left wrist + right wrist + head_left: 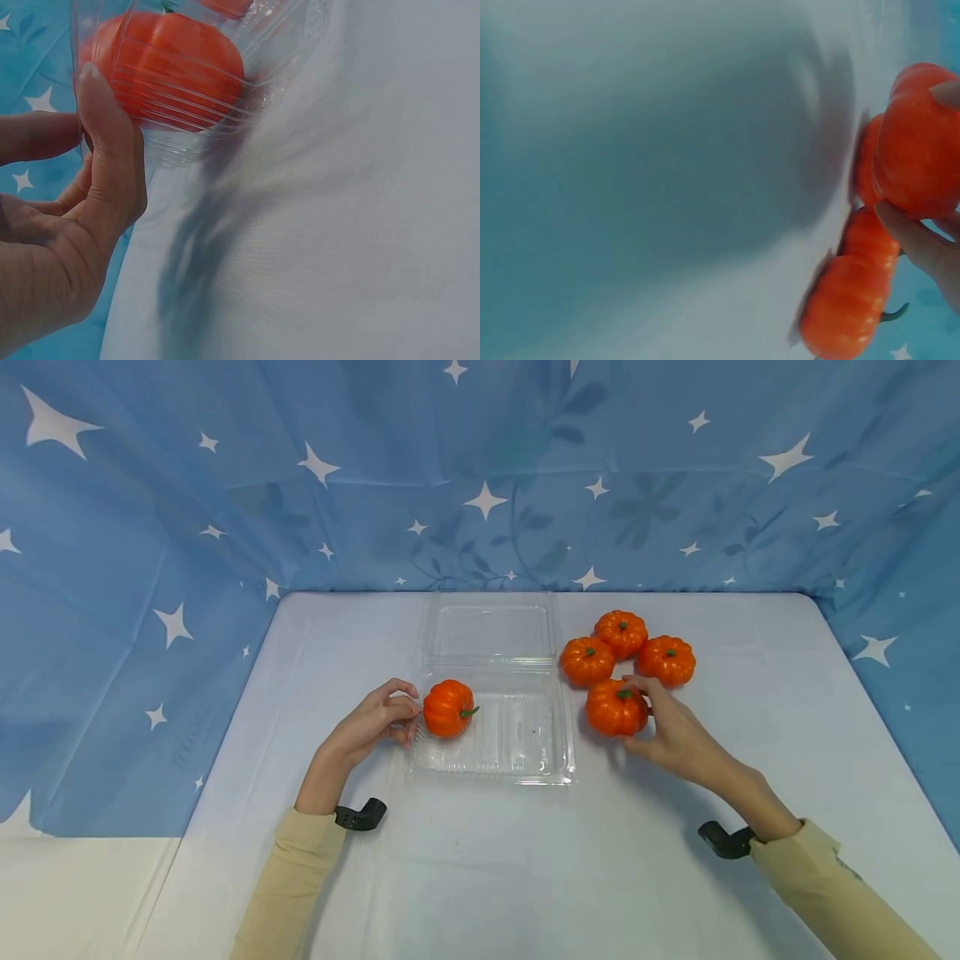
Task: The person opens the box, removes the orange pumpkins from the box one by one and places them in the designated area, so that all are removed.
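Note:
A clear plastic clamshell container (522,727) lies with its lid (491,631) folded back toward the far side. One small orange pumpkin (447,708) with a green stem sits in its left part. My left hand (378,720) pinches the container's left rim between thumb and finger, as the left wrist view shows up close. Just right of the container, my right hand (675,739) grips another orange pumpkin (615,708) by its sides. That pumpkin is held above the table, in front of the other pumpkins; in the right wrist view it (919,142) partly covers them.
Three more pumpkins stand grouped beyond the right hand: a left one (587,662), a back one (621,634) and a right one (666,661). The white-covered table (480,868) meets a blue star-patterned cloth (420,468) at its far edge.

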The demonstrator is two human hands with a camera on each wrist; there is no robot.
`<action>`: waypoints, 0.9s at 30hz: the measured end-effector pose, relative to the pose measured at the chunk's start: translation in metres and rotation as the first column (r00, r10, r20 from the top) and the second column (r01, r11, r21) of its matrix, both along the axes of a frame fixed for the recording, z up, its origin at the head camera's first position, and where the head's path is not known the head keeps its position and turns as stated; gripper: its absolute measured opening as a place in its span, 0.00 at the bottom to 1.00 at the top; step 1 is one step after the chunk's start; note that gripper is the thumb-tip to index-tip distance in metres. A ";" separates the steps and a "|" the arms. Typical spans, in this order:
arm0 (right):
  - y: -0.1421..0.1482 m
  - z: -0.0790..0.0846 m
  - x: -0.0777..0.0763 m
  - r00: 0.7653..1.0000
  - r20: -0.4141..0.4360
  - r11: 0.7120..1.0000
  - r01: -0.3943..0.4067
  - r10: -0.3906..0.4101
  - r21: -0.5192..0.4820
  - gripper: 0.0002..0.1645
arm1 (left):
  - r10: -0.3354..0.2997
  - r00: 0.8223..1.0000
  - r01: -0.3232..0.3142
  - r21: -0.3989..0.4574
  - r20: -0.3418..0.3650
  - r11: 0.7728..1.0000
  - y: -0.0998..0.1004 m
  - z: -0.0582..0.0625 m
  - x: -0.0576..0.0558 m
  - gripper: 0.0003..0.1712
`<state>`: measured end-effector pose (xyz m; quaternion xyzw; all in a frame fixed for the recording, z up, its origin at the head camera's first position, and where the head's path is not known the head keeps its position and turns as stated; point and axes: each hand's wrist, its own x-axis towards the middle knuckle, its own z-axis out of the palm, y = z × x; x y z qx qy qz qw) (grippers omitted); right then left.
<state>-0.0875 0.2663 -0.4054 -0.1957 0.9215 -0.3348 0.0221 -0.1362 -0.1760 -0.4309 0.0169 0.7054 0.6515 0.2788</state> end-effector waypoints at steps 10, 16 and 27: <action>0.009 -0.017 -0.008 0.991 -0.133 1.000 0.000 0.005 0.032 0.47 | -0.010 1.000 0.010 0.021 -0.002 1.000 0.000 -0.003 -0.001 0.16; 0.011 -0.023 -0.010 0.992 -0.126 0.999 0.027 -0.020 0.047 0.46 | -0.007 1.000 0.007 0.039 -0.009 0.999 -0.002 -0.005 0.002 0.16; 0.013 -0.024 -0.013 0.987 -0.158 0.999 0.018 -0.010 0.048 0.46 | -0.006 1.000 0.007 0.048 -0.008 0.999 -0.002 -0.003 0.002 0.16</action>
